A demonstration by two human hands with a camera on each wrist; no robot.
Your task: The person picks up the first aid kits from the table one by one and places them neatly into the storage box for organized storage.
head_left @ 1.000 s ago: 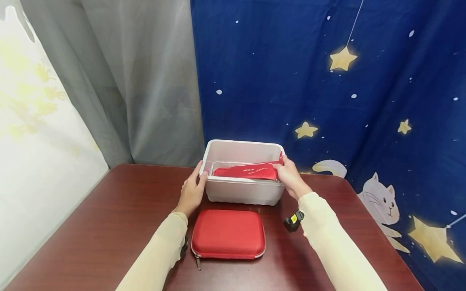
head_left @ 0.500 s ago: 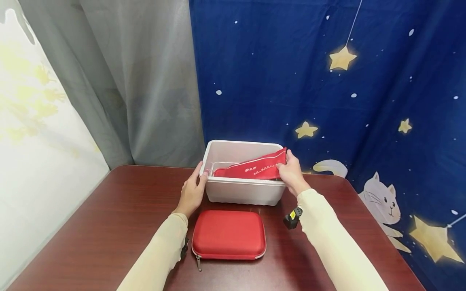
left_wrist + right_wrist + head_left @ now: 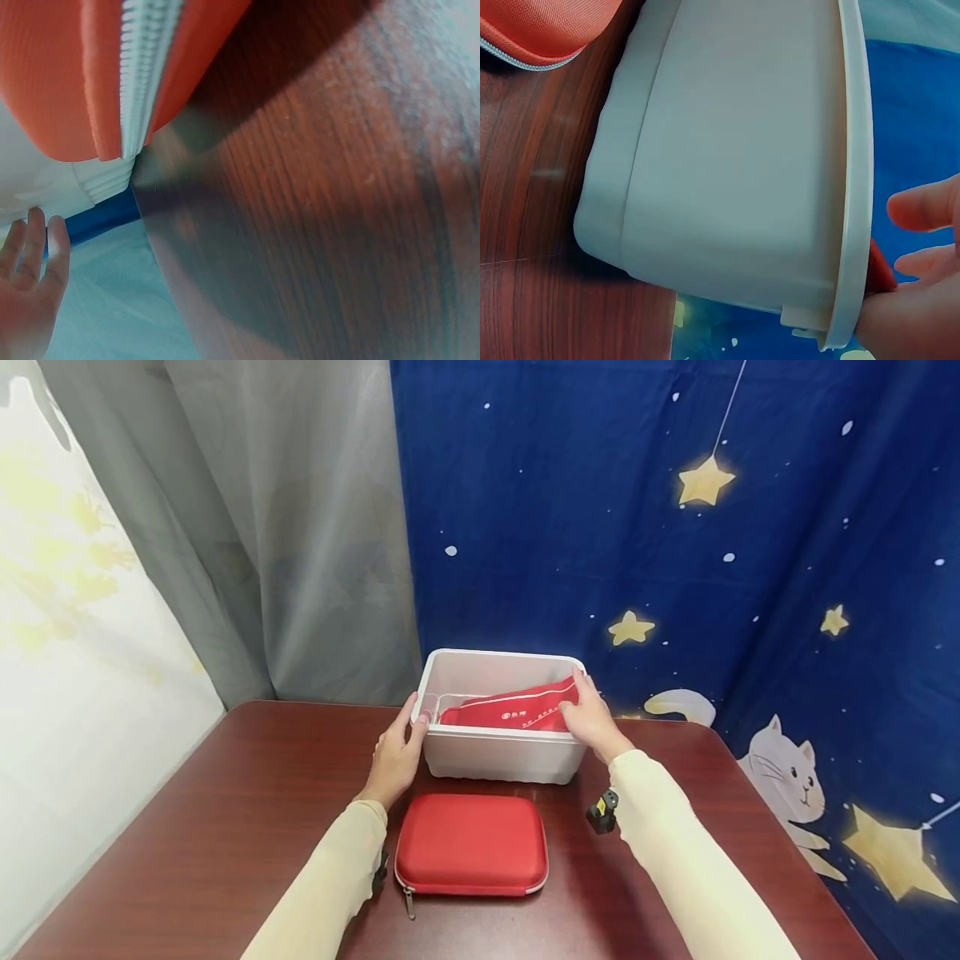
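A white plastic bin [image 3: 502, 756] stands on the table, with a red fabric pouch [image 3: 510, 706] with white print lying slanted inside. My left hand [image 3: 393, 756] holds the bin's near left corner, thumb at the rim and fingers along the outer side. In the left wrist view its fingers [image 3: 34, 247] look straight against the wall. My right hand [image 3: 592, 718] reaches over the right rim and touches the pouch's right end, thumb and forefinger spread apart. In the right wrist view a red corner of the pouch [image 3: 879, 270] shows beside the rim under the hand [image 3: 922, 285].
A red zippered case [image 3: 471, 843] lies on the table [image 3: 285, 827] in front of the bin, between my forearms. Behind the table hang a grey curtain [image 3: 330, 527] and a blue star-patterned one [image 3: 540, 510].
The pouch's right end rose out of the bin in my right hand, then came down inside the rim. My right hand has shifted slightly left, its fingers spread. My left hand stays put.
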